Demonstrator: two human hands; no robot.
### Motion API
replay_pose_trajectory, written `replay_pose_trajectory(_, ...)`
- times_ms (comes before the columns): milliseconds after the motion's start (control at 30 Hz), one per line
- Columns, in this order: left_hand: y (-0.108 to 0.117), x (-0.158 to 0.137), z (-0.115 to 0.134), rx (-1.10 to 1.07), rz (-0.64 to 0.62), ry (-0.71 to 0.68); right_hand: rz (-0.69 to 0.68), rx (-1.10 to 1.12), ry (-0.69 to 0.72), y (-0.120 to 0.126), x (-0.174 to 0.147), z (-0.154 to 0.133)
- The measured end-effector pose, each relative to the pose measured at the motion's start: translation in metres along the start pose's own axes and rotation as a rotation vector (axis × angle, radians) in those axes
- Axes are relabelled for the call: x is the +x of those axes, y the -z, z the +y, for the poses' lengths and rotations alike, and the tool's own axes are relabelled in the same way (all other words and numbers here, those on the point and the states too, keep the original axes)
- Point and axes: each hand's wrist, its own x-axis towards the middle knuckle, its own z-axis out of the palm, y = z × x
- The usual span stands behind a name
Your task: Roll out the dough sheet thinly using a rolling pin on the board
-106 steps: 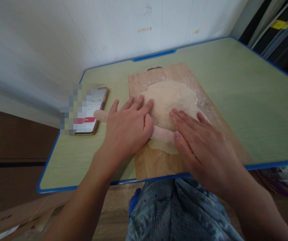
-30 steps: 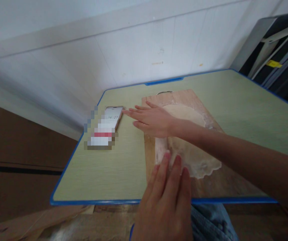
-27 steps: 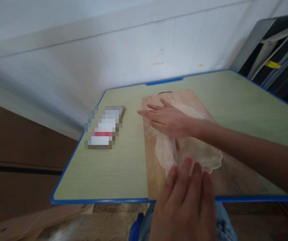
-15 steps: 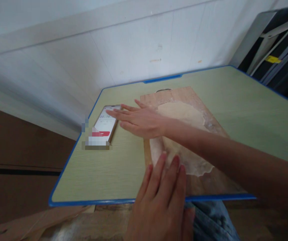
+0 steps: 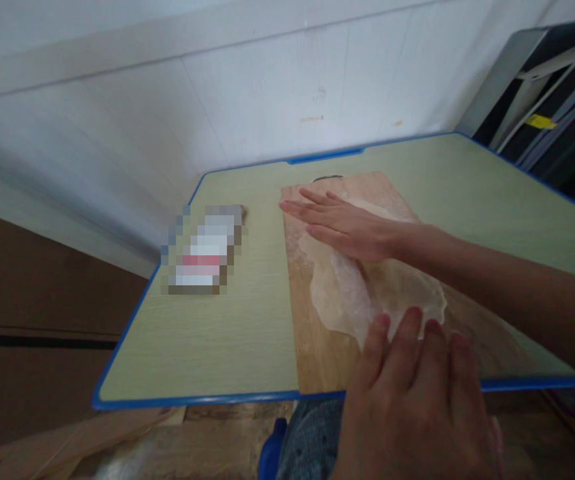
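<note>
A thin, pale sheet of dough (image 5: 327, 303) with a wavy edge lies on a wooden board (image 5: 315, 367). Across it runs a flour-whitened rolling pin (image 5: 351, 288), slanting between my two hands. My right hand (image 5: 352, 227) lies flat over the pin's far end, fingers stretched out to the left. Over the near end rests my left hand (image 5: 417, 400), palm down, with its fingers extended forward. Both palms hide the pin's ends. My right forearm crosses above the right part of the dough.
The board stands on a light green table (image 5: 227, 347) with a blue rim. Left of it lies a phone (image 5: 210, 243), partly pixelated. A white wall (image 5: 267, 100) borders the far side; dark folded items (image 5: 557, 100) stand at the right.
Both hands have moved right with the rolling pin. My right hand, before near the phone, is now over the board. More dough shows left of the pin.
</note>
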Motion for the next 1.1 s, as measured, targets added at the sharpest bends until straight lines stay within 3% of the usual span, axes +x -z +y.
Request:
replay_pose_trajectory(133,0.01,-0.011,-0.019,-0.015,-0.006,-0.007,0.008,-0.008,0.059,-0.007,0.022,-0.018)
replay_pose_trajectory(267,0.032,-0.026,-0.042,-0.012,-0.19,-0.079,-0.019,-0.014,0.081,-0.014,0.05,-0.044)
replay_pose_trajectory(333,0.037,-0.03,-0.046,-0.016,-0.272,-0.055,-0.017,-0.026,0.081,-0.016,0.058,-0.052)
replay_pose_trajectory(433,0.034,-0.031,-0.04,-0.043,-0.25,-0.012,-0.014,-0.076,0.083,-0.017,0.057,-0.051)
replay_pose_trajectory(533,0.021,-0.024,-0.026,-0.051,-0.167,-0.009,-0.042,-0.164,0.064,-0.011,0.041,-0.037)
replay_pose_trajectory(633,0.005,-0.016,-0.009,-0.032,-0.087,-0.006,-0.049,-0.232,-0.041,0.001,0.01,-0.016)
replay_pose_trajectory(767,-0.003,-0.009,-0.001,-0.043,0.03,-0.013,0.055,-0.258,-0.173,0.015,-0.04,0.007)
replay_pose_trajectory(833,0.002,-0.008,-0.008,-0.046,-0.011,-0.047,0.112,-0.25,-0.181,0.017,-0.061,0.014)
replay_pose_trajectory(967,0.021,-0.012,-0.035,0.013,-0.211,-0.036,0.227,-0.212,-0.191,0.013,-0.085,0.021)
replay_pose_trajectory(1100,0.033,-0.018,-0.053,0.162,-0.225,0.042,0.255,-0.228,-0.208,0.004,-0.083,0.018)
